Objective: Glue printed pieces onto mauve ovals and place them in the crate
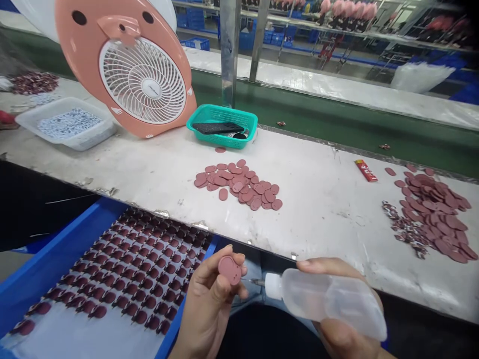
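From where I stand, the person's left hand [209, 304] grips a pink oval disc [229, 270] between thumb and fingers, its face with small holes turned upward. The disc is held in front of the worktable's near edge, above the lap. The right hand [348, 339] is closed around a translucent squeeze bottle [314, 298], tilted nearly level, its white cap [273, 285] and thin metal nozzle [257, 282] directed at the disc. The nozzle tip is just beside the disc; I cannot tell whether they touch.

On the worktable [310, 174], a loose heap of similar discs [239, 185] lies beyond the hands. A larger pile [441, 204] sits at the right, with small shiny parts [406, 229] beside it and a red packet [365, 170] near. A green basket [224, 142] holds a dark flat object [217, 128]. A salmon-coloured fan [145, 85] stands left of it, next to a white tray [93, 139] of small pale pieces. Below the table edge, a blue crate [15, 286] contains rows of dark-red pieces [149, 269].
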{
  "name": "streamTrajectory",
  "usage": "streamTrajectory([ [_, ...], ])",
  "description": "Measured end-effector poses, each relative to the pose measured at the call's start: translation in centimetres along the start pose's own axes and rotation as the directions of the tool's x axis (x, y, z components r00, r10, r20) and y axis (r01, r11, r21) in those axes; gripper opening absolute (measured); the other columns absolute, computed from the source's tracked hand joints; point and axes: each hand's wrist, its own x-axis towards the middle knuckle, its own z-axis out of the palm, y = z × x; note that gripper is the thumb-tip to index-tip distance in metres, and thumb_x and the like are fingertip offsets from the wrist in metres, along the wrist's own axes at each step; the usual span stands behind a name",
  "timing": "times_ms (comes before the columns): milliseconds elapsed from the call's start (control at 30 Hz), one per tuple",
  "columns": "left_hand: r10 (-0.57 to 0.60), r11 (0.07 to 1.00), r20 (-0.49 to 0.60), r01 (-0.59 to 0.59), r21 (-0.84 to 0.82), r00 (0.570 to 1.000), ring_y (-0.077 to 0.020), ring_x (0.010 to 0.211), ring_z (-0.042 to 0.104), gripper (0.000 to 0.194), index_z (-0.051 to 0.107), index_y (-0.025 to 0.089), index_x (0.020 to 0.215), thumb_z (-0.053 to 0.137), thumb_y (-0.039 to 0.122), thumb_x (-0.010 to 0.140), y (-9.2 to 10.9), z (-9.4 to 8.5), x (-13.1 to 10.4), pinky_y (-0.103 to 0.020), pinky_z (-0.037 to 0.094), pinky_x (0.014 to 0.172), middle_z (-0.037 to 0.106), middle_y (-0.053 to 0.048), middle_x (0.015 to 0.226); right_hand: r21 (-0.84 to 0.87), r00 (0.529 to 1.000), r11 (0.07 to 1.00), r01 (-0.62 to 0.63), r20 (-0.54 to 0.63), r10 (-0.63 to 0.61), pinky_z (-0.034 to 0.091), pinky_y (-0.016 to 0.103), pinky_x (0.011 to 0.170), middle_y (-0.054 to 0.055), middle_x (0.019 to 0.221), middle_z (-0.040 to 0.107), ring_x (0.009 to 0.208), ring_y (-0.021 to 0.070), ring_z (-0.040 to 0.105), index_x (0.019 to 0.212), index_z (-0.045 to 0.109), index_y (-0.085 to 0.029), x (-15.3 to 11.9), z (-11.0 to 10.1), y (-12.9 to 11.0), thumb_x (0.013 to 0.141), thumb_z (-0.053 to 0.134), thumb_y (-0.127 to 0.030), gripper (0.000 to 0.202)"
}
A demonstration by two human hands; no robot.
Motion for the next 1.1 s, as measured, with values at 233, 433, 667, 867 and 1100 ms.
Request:
streamTrajectory([
  [233,0.024,1.0,-0.004,-0.024,-0.008,1.0,-0.0163,0.076,0.075,0.032,0.083,0.032,0.098,0.091,0.038,0.067,0.0,0.39,-0.12,-0.017,0.06,0.057,0.083,-0.004,0.092,-0.018,1.0,1.0,-0.01,0.002,0.01,0.044,0.025,0.036,0.001,0.061,0.064,0.039,0.0139,0.054,0.11,0.071,-0.026,0.56,0.17,-0.55,0.088,0.072,-0.049,0.032],
  [433,0.031,1.0,-0.005,-0.031,-0.001,1.0,-0.0168,0.074,0.075,0.033,0.083,0.031,0.096,0.092,0.039,0.065,0.2,0.68,-0.16,-0.017,0.06,0.056,0.083,-0.005,0.09,-0.006,1.0,1.0,-0.009,0.027,0.01,0.044,0.026,0.034,0.0,0.062,0.066,0.038,0.0149,0.054,0.116,0.07,-0.028,0.2,0.0,-0.05,0.088,0.071,-0.05,0.035],
  [667,0.026,1.0,-0.025,-0.026,0.002,0.999,-0.0182,0.073,0.076,0.033,0.084,0.031,0.095,0.092,0.039,0.064,0.22,0.65,-0.11,-0.018,0.061,0.056,0.083,-0.006,0.089,-0.05,1.0,0.999,-0.002,0.027,0.003,0.044,0.027,0.033,0.003,0.072,0.07,0.04,0.0158,0.056,0.118,0.069,-0.029,-0.12,-0.22,0.06,0.09,0.069,-0.047,0.033],
  [867,0.02,1.0,-0.007,-0.02,0.015,1.0,-0.0169,0.076,0.077,0.032,0.083,0.034,0.097,0.091,0.04,0.067,0.18,0.31,-0.32,-0.016,0.06,0.058,0.083,-0.004,0.092,-0.066,1.0,0.998,-0.007,0.019,0.008,0.042,0.025,0.034,-0.002,0.058,0.062,0.036,0.0136,0.051,0.115,0.068,-0.03,0.27,0.08,-0.51,0.091,0.067,-0.052,0.033],
  [1100,0.045,0.999,-0.011,-0.045,0.023,0.999,-0.0171,0.075,0.076,0.032,0.083,0.032,0.098,0.09,0.04,0.067,0.14,0.44,-0.21,-0.016,0.06,0.058,0.083,-0.005,0.092,-0.065,1.0,0.998,0.002,0.014,-0.001,0.043,0.025,0.035,-0.001,0.06,0.064,0.037,0.0139,0.052,0.115,0.069,-0.029,0.47,0.14,-0.64,0.09,0.069,-0.051,0.033],
])
